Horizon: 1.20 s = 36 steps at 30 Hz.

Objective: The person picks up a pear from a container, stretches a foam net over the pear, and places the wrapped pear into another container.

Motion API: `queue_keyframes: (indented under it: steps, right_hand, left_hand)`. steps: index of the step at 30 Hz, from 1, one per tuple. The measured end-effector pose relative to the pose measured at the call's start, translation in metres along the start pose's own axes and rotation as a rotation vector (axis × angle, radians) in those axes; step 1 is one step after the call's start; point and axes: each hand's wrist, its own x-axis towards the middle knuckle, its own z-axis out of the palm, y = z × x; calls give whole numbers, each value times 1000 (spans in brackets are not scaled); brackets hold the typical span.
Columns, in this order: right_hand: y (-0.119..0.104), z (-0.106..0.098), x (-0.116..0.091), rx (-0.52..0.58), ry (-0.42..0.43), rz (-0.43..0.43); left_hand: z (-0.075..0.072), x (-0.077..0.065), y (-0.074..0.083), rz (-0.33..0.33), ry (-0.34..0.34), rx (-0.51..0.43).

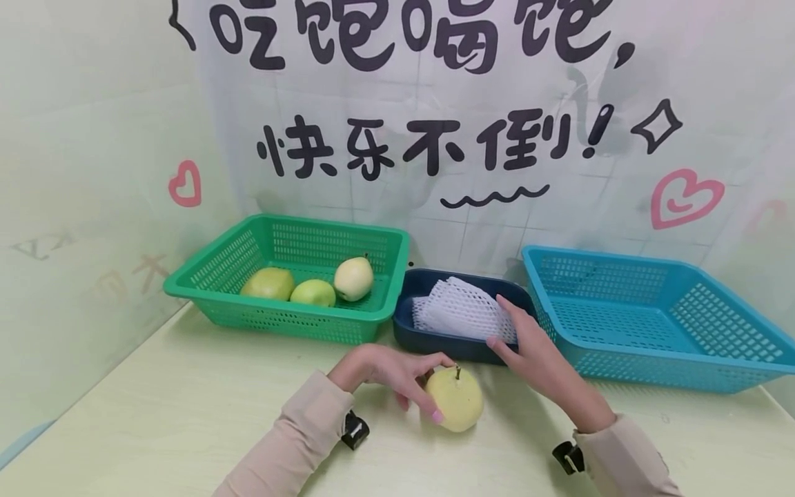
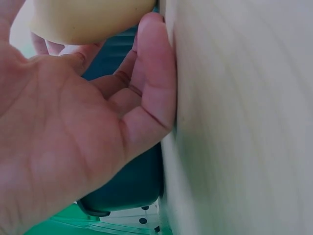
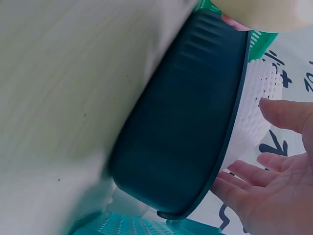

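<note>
Yellow pear [image 1: 458,404] in left hand [image 1: 397,376], right hand [image 1: 537,352] at white netting [image 1: 462,308].

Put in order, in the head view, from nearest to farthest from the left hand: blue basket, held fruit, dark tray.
1. Held fruit: in the left hand.
2. Dark tray: just beyond the hand.
3. Blue basket: farther off, right of the tray.

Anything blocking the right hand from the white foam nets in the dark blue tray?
Nothing visible: the right hand is at the right end of the white foam nets, above the dark blue tray. The yellow pear in the left hand is in front of the tray, left of that reach.
</note>
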Motion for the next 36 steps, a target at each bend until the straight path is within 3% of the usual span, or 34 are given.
queue_keyframes:
  steps: [6, 13, 18, 28, 36]
  right_hand:
    - [-1, 2, 0, -51, 35, -10]
    - [-2, 4, -4, -173, 199, -77]
    - [-2, 3, -5, -210, 268, -128]
    - [-4, -4, -4, -156, 254, -50]
    - [-3, -8, -5, -129, 251, -50]
  left_hand:
    - [0, 1, 0, 0, 2, -4]
    - [0, 2, 1, -3, -4, -3]
    - [1, 2, 2, -4, -1, -5]
    - [-1, 1, 1, -8, -11, -11]
    - [-1, 1, 1, -16, -15, -12]
